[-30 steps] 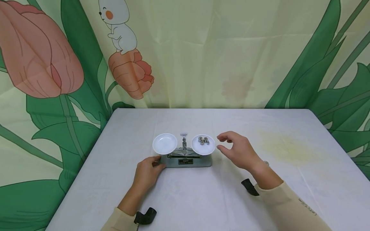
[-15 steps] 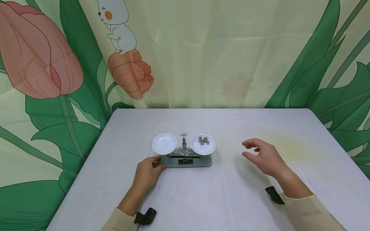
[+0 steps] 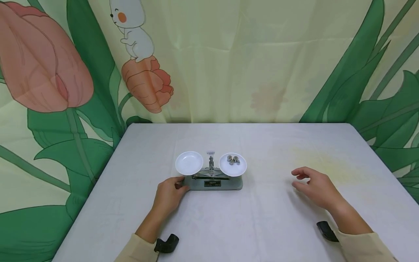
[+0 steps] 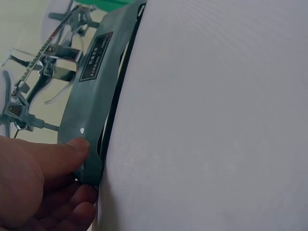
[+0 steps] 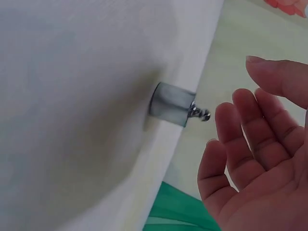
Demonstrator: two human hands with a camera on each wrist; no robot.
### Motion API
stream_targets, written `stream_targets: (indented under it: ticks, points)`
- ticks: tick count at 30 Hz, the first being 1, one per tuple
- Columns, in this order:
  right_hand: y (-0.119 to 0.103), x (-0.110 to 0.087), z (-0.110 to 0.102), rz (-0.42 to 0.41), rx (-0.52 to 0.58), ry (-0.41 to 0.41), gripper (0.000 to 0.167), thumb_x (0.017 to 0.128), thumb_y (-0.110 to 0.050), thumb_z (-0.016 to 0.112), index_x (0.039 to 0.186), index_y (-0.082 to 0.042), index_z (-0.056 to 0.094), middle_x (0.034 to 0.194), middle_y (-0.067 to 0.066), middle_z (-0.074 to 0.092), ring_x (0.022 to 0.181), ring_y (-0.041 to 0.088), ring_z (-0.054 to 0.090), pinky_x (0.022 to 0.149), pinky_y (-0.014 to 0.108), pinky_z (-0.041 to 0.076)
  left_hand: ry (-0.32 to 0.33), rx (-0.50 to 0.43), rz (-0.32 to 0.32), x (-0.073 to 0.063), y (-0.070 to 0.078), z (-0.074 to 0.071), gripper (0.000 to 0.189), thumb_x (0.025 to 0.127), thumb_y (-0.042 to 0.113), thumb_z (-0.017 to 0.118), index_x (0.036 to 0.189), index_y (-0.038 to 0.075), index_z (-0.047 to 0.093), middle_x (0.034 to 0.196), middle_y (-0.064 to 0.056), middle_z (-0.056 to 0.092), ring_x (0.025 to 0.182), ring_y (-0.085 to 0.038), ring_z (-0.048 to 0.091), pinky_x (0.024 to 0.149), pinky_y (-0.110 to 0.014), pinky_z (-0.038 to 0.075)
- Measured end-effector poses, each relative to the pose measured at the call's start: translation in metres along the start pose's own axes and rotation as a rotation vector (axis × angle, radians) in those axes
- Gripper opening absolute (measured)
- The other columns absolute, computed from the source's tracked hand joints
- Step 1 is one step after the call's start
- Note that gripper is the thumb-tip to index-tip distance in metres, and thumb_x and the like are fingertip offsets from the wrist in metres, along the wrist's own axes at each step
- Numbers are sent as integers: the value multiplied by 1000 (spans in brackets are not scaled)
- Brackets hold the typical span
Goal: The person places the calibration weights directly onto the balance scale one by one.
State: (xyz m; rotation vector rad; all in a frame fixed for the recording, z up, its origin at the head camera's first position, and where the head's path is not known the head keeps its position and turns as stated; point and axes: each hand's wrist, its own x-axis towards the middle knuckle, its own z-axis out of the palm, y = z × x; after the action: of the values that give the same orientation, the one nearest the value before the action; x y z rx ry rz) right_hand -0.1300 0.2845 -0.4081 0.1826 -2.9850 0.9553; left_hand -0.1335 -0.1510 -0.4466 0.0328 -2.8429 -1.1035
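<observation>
A balance scale (image 3: 214, 184) with a grey-green base and two white pans stands mid-table. My left hand (image 3: 168, 196) grips the left end of its base; in the left wrist view the thumb (image 4: 67, 156) lies on the base and the fingers curl at its end. Several small metal weights (image 3: 231, 160) sit in the right pan (image 3: 242, 168), while the left pan (image 3: 189, 163) holds nothing. My right hand (image 3: 317, 187) hovers right of the scale with loosely bent fingers and holds nothing. Near it, the right wrist view shows a grey cylinder with a silver knob (image 5: 171, 105).
A white cloth covers the table (image 3: 262, 225). Behind its far edge hangs a curtain (image 3: 229, 72) printed with plants and a rabbit on a carrot. Black wrist devices (image 3: 166, 243) sit at both sleeves. The grey cylinder is hidden in the head view.
My right hand has moved away from the right pan, rightward and nearer to me. The balance scale has shifted slightly right with my left hand on it.
</observation>
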Motion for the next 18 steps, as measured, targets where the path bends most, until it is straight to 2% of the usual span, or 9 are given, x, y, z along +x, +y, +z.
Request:
stream_targets:
  ticks: [5, 8, 12, 18]
  points:
    - [10, -2, -2, 70, -22, -29, 36, 91, -18, 71, 122, -2, 62, 109, 18, 65, 99, 37, 58, 79, 46, 47, -6, 8, 3, 1, 3, 3, 35, 84, 9, 80, 116, -3, 71, 102, -13, 73, 87, -23, 67, 72, -39, 56]
    - [14, -3, -1, 106, -25, -47, 36, 91, -21, 71, 121, -2, 62, 108, 17, 65, 101, 37, 57, 79, 46, 47, -3, 14, 5, 1, 4, 3, 35, 84, 10, 81, 116, -3, 71, 102, -13, 73, 88, -23, 68, 73, -40, 56]
    - [19, -4, 1, 116, -27, -58, 36, 91, -21, 72, 119, -1, 63, 106, 15, 66, 99, 35, 58, 78, 44, 47, -5, 13, 10, 1, 6, 4, 35, 84, 9, 80, 115, -3, 72, 101, -13, 73, 87, -23, 67, 72, -39, 56]
    - [21, -6, 3, 151, -22, -87, 37, 90, -17, 71, 120, 1, 60, 105, 16, 64, 97, 35, 57, 80, 49, 49, -21, -11, 34, 0, 10, 7, 33, 84, 8, 79, 114, -4, 72, 99, -11, 73, 84, -21, 68, 70, -37, 56]
